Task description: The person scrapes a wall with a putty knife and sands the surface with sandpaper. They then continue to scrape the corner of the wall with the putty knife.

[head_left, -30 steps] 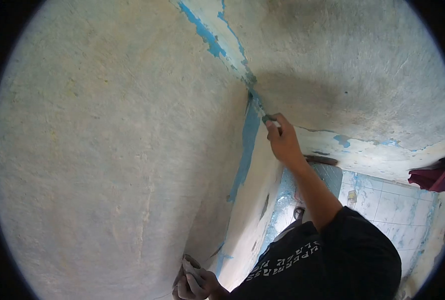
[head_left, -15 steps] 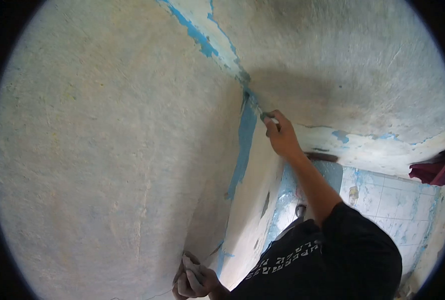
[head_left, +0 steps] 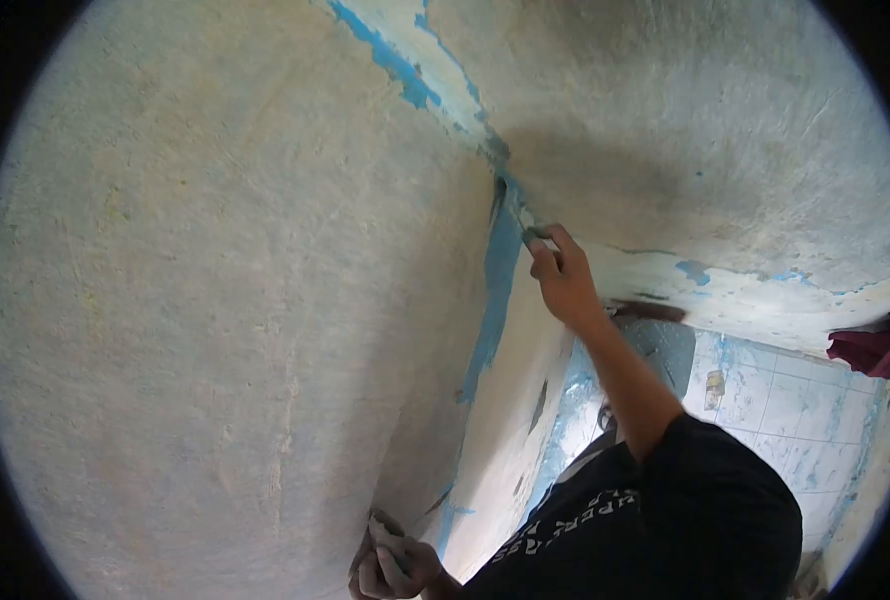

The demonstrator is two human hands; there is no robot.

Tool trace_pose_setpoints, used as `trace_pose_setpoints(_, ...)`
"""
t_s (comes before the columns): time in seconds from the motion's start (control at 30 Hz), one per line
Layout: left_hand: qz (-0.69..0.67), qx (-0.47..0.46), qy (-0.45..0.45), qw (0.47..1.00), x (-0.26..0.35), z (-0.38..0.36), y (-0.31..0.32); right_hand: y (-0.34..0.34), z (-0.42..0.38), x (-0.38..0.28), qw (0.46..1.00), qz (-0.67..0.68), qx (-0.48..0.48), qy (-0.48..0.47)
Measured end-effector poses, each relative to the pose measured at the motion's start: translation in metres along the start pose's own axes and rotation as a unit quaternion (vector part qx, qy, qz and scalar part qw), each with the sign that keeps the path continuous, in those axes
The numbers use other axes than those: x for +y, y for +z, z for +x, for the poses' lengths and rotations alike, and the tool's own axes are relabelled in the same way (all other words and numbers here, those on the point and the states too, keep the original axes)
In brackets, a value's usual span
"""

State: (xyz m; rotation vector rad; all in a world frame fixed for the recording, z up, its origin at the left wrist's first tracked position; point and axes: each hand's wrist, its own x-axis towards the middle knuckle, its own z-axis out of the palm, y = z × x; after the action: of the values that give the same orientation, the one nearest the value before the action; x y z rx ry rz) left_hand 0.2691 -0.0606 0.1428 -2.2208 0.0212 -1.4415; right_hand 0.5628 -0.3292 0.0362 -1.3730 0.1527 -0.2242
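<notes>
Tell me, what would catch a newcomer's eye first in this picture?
Most likely the right hand, raised at the middle and pressing a small tool into the wall corner, where a blue strip runs down the pale scraped plaster. At the bottom edge, the left hand grips a small pale object against the wall. A tiled floor shows at lower right.

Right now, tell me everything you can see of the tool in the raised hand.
The tool is small and mostly hidden inside the right hand, which is closed around it. Only a short, pale tip sticks out above the fingers, smeared with light filler. It points up and to the left, pressed into the corner by the blue strip on the wall. Its handle and material cannot be made out.
</notes>
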Motion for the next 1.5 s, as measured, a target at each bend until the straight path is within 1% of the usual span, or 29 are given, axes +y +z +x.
trace_pose_setpoints(0.03, 0.012, 0.013, 0.003, 1.0, 0.005, 0.004, 0.001, 0.004, -0.004, -0.007, 0.999, 0.019, 0.013, 0.037)
trace_pose_setpoints(0.1, 0.021, 0.038, 0.0, 0.999, 0.013, 0.009, 0.006, 0.007, -0.021, -0.005, 0.999, 0.021, 0.012, 0.03)
trace_pose_setpoints(0.17, -0.008, 0.024, -0.008, 1.0, 0.014, 0.012, 0.006, 0.007, -0.024, -0.007, 0.999, 0.025, 0.012, 0.02)
trace_pose_setpoints(0.23, -0.009, 0.017, -0.012, 1.0, 0.008, 0.003, 0.006, 0.003, -0.029, -0.006, 0.996, 0.052, -0.043, 0.055)
trace_pose_setpoints(0.3, -0.014, 0.003, -0.017, 1.0, 0.004, -0.002, 0.005, -0.003, -0.027, -0.005, 0.996, 0.052, -0.04, 0.065)
trace_pose_setpoints(0.37, 0.021, 0.028, -0.011, 0.999, 0.006, -0.001, 0.007, -0.011, -0.023, -0.005, 0.996, 0.043, -0.038, 0.071)
trace_pose_setpoints(0.43, 0.022, 0.034, -0.006, 0.999, 0.009, 0.004, 0.009, -0.012, -0.018, -0.005, 0.999, 0.002, -0.015, 0.032)
trace_pose_setpoints(0.47, 0.024, 0.044, 0.004, 0.999, 0.007, 0.004, 0.008, -0.013, -0.015, -0.007, 0.999, -0.002, -0.016, 0.032)
trace_pose_setpoints(0.5, -0.016, 0.032, -0.008, 0.999, 0.002, 0.0, 0.007, -0.013, -0.013, -0.009, 0.999, -0.005, -0.022, 0.023)
trace_pose_setpoints(0.53, -0.018, 0.031, -0.008, 0.999, 0.002, -0.004, 0.006, -0.014, -0.014, -0.01, 1.0, -0.007, -0.027, 0.013)
trace_pose_setpoints(0.63, 0.004, 0.036, -0.005, 0.999, 0.007, 0.003, 0.006, -0.008, -0.026, -0.017, 0.998, -0.039, -0.031, 0.039)
trace_pose_setpoints(0.67, 0.003, 0.045, -0.007, 0.999, 0.008, 0.004, 0.008, -0.006, -0.023, -0.014, 0.998, -0.036, -0.03, 0.035)
trace_pose_setpoints(0.73, 0.006, 0.06, -0.012, 0.998, 0.011, 0.008, 0.012, -0.001, -0.014, -0.009, 1.0, -0.028, -0.014, -0.006)
trace_pose_setpoints(0.8, 0.005, 0.027, -0.007, 1.0, 0.012, 0.009, 0.006, -0.003, -0.002, -0.012, 1.0, -0.03, -0.008, -0.001)
trace_pose_setpoints(0.87, 0.009, 0.028, -0.005, 1.0, 0.01, 0.009, 0.004, -0.004, -0.008, -0.009, 1.0, -0.03, 0.006, 0.002)
trace_pose_setpoints(0.93, 0.013, 0.044, -0.016, 0.999, 0.01, 0.006, 0.011, -0.004, -0.018, 0.002, 0.999, -0.004, -0.014, -0.038)
trace_pose_setpoints(0.97, -0.02, 0.046, -0.024, 0.998, 0.004, -0.001, 0.011, -0.008, -0.011, 0.003, 0.999, -0.004, -0.014, -0.045)
trace_pose_setpoints(1.0, -0.05, 0.045, -0.03, 0.997, 0.004, 0.001, 0.01, -0.011, -0.007, -0.002, 0.999, -0.014, -0.018, -0.027)
trace_pose_setpoints(1.03, -0.014, 0.04, 0.0, 0.999, 0.004, 0.002, 0.008, -0.012, -0.009, -0.004, 1.0, -0.023, -0.021, 0.0)
trace_pose_setpoints(1.07, -0.014, 0.032, 0.002, 0.999, 0.005, 0.002, 0.006, -0.011, -0.011, -0.005, 0.999, -0.024, -0.022, 0.008)
trace_pose_setpoints(1.17, 0.003, 0.05, -0.03, 0.998, 0.01, 0.002, 0.008, -0.011, -0.011, -0.011, 0.999, -0.031, -0.014, 0.002)
trace_pose_setpoints(1.23, -0.007, 0.057, -0.011, 0.998, 0.009, 0.007, 0.01, -0.003, -0.026, -0.013, 0.999, -0.012, -0.035, 0.0)
trace_pose_setpoints(1.3, -0.003, 0.06, -0.01, 0.998, 0.009, 0.008, 0.013, -0.011, -0.005, -0.011, 0.999, -0.029, -0.031, -0.004)
trace_pose_setpoints(1.33, -0.003, 0.055, -0.006, 0.998, 0.008, 0.006, 0.009, -0.015, 0.001, -0.008, 0.998, -0.049, -0.025, 0.001)
trace_pose_setpoints(1.37, -0.001, 0.046, -0.004, 0.999, 0.006, 0.004, 0.005, -0.016, -0.001, -0.014, 0.998, -0.027, -0.041, 0.026)
trace_pose_setpoints(1.4, 0.009, 0.047, -0.014, 0.999, 0.006, 0.002, 0.007, -0.013, -0.01, -0.009, 0.998, -0.028, -0.041, 0.028)
trace_pose_setpoints(1.47, 0.019, 0.056, -0.031, 0.998, 0.009, 0.003, 0.01, -0.003, -0.022, -0.001, 1.0, -0.025, 0.0, -0.017)
trace_pose_setpoints(1.5, 0.011, 0.054, -0.03, 0.998, 0.009, 0.005, 0.009, -0.004, -0.017, -0.001, 0.999, -0.023, 0.0, -0.024)
